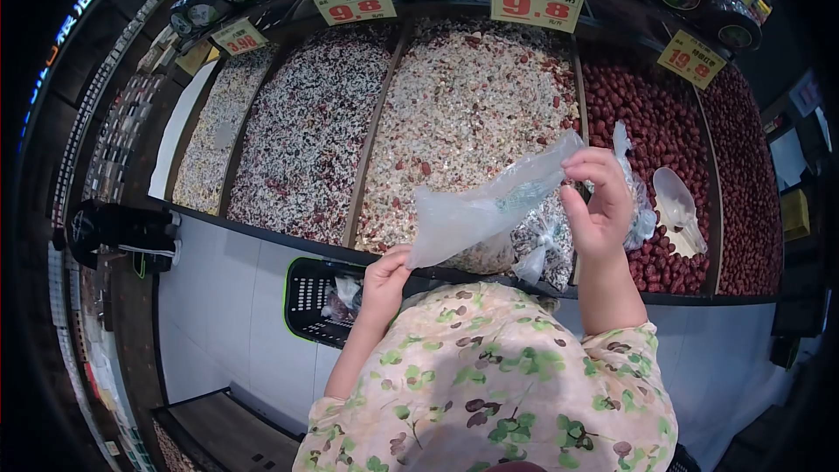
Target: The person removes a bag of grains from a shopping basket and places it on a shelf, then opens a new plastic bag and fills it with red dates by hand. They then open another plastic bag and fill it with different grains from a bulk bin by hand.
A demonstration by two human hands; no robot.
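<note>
A thin, translucent plastic bag [472, 214] is stretched out between my two hands above the mixed-grain bin. My left hand [384, 284] is closed on its lower left corner, fingers pinched. At the upper right end of the bag, my right hand [599, 197] holds the plastic with curled fingers, the thumb a little apart from them. Just left of my right wrist, a knotted clear bag of dark and white grains [544, 245] rests at the bin's front edge. Behind my right hand, another crumpled plastic bag [642, 210] lies by the red dates [647, 114].
A clear plastic scoop [676, 197] lies on the dates. Bins of mixed grains [472, 87] and purple-black rice mix [310, 131] extend leftward, with price signs [535, 4] behind. A black basket [306, 301] stands below. Another person [118, 232] is at far left.
</note>
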